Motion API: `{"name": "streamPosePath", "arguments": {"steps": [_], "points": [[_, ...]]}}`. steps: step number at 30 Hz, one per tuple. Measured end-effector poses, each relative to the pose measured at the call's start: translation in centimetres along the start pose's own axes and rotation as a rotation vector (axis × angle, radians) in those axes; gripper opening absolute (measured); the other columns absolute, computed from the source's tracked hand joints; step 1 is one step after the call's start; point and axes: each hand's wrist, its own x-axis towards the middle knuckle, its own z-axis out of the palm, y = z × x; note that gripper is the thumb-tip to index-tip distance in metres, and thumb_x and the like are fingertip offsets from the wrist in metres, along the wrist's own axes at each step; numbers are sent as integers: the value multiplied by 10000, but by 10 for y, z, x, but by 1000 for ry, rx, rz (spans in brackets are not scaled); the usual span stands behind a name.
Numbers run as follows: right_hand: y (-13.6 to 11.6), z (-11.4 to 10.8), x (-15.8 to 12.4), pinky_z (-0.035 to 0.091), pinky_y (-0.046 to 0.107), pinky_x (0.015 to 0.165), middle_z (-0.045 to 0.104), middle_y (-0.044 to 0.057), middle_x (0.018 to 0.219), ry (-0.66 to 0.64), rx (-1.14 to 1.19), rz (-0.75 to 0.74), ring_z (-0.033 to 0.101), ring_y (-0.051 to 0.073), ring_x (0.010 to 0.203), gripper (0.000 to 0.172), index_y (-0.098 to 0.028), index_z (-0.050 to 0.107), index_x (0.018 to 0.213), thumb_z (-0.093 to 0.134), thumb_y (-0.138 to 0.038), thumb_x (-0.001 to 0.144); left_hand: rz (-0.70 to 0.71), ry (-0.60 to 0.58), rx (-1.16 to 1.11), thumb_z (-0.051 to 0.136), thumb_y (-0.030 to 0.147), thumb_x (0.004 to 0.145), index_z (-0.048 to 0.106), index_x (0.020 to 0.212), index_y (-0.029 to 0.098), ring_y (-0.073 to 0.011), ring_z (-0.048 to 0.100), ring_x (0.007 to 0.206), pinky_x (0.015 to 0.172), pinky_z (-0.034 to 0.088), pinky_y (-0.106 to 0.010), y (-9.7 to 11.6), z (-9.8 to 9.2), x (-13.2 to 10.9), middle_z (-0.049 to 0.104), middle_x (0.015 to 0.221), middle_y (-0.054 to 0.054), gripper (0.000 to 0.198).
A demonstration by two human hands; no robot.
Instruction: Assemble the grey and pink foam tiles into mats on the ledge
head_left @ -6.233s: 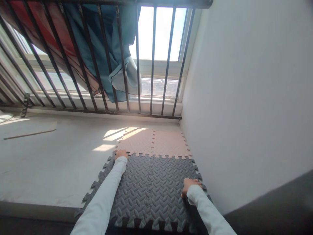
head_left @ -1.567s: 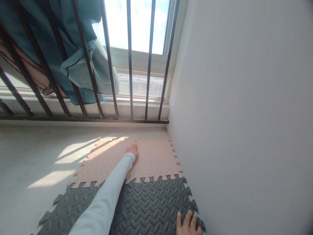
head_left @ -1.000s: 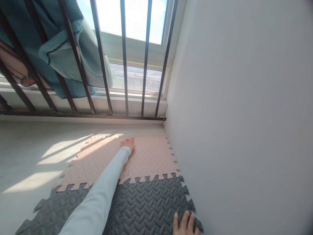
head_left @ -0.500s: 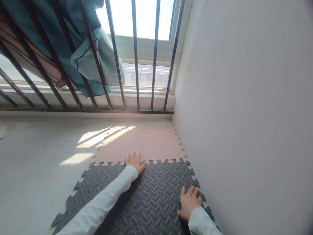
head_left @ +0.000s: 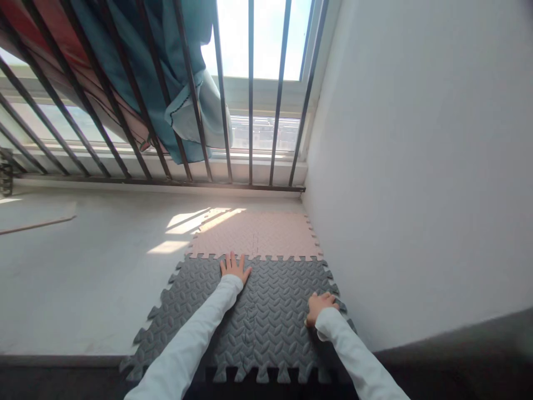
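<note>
Two dark grey foam puzzle mats (head_left: 270, 333) lie side by side on the floor, joined at their far edge to two pink foam mats (head_left: 258, 236). My left hand (head_left: 234, 268) lies flat with spread fingers on the grey mat, close to the seam with the pink mats. My right hand (head_left: 320, 304) rests on the grey mat's right side near the wall, its fingers curled down against the foam. Both arms are in white sleeves.
A white wall (head_left: 416, 166) runs along the mats' right edge. Black metal bars (head_left: 250, 94) stand before a window, with blue and red cloth (head_left: 175, 83) hanging behind them. Bare concrete floor (head_left: 83, 266) spreads to the left, where a thin board (head_left: 37, 219) lies.
My left hand has drawn back from the far pink mats to the grey mat near the seam. The right hand stayed at the grey mat's right side. The view has pulled back.
</note>
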Motion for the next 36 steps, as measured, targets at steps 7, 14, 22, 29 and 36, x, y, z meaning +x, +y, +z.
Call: {"name": "streamPosePath", "arguments": {"steps": [7,14,22,29,36], "points": [[2,3,5,347,499,824,313,295,1319,-22,-22,10,314,394,1206,925,-112,327,1316,724,-410,536,7,-139,-45,191,571,811,261,1343,329,-294,114,1326,1053,143,-498,-7,-21,1,155,1460,-43,588],[2,7,11,346,535,810,341,292,1304,-11,-12,12,337,405,1187,922,-131,361,1299,743,-412,508,33,-143,-29,214,554,817,229,1360,279,-243,129,1331,1049,161,-511,-26,-20,2,155,1457,-75,609],[1,0,5,363,513,818,341,289,1304,-28,2,18,340,392,1190,893,-112,354,1302,733,-367,535,68,-185,-85,204,488,839,261,1342,313,-173,164,1325,1061,190,-469,-56,-14,15,190,1451,10,536],[-1,-10,2,414,463,742,464,233,1221,-42,18,4,420,381,1129,705,-155,555,1125,764,-318,471,-52,-205,-95,205,472,847,269,1338,305,-230,178,1321,1018,241,-516,-106,-22,15,142,1461,-20,523],[1,-5,4,417,451,763,475,231,1212,-10,22,-7,423,380,1130,709,-159,553,1134,762,-352,485,-57,-182,-62,219,322,865,303,1324,268,-162,197,1316,1042,238,-438,-149,-11,-7,197,1447,-19,470]]}}
